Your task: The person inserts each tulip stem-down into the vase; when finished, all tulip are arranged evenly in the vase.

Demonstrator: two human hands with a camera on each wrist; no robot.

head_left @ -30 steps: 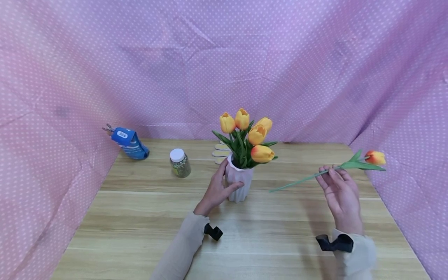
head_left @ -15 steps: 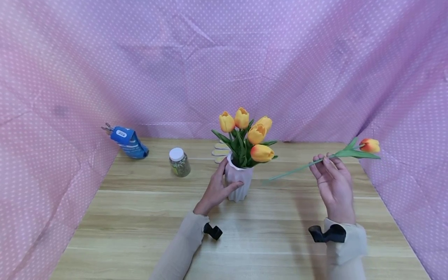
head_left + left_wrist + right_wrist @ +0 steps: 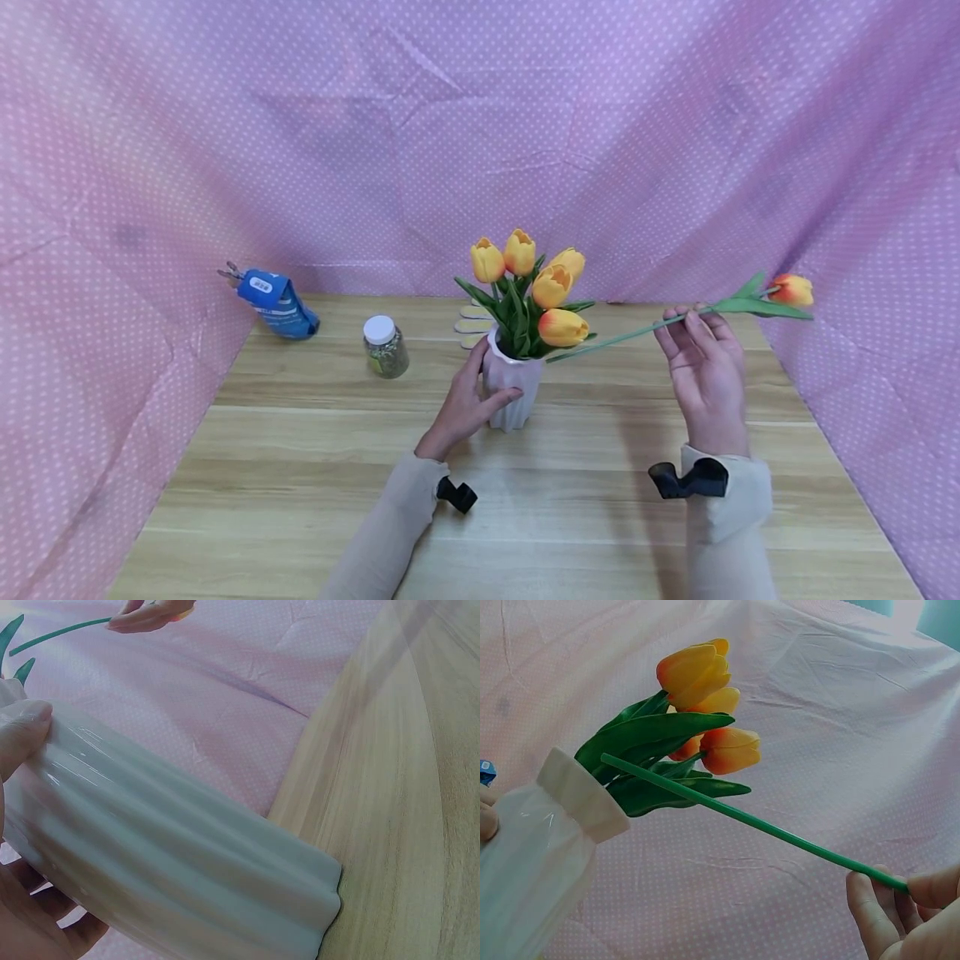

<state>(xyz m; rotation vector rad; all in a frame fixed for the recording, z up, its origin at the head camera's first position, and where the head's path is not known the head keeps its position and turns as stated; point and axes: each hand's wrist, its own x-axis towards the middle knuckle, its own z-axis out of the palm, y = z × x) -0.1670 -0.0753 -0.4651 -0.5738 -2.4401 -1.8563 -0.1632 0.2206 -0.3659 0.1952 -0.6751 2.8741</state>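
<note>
A white fluted vase (image 3: 513,392) stands upright on the wooden table, holding several yellow-orange tulips (image 3: 552,287) with dark green leaves. My left hand (image 3: 467,407) grips the vase from its left side, thumb across the front; the left wrist view shows the thumb and fingers around the vase (image 3: 172,832). To the right, my right hand (image 3: 705,375) pinches a single tulip (image 3: 792,290) by its green stem, raised above the table. The bloom points right. In the right wrist view the bare stem end (image 3: 609,759) appears in front of the leaves near the vase mouth; whether it touches cannot be told.
Left of the vase stands a clear jar (image 3: 387,357) with a white lid and greenish contents. A blue pouch (image 3: 279,305) with metal tool tips sticking out lies at the far left. Part of a yellow-and-white glove (image 3: 472,321) shows behind the vase. A pink dotted cloth (image 3: 480,150) surrounds the table.
My right hand has risen and moved left with the tulip, bringing its stem end from well right of the vase to beside the rim. The left hand and vase have stayed put.
</note>
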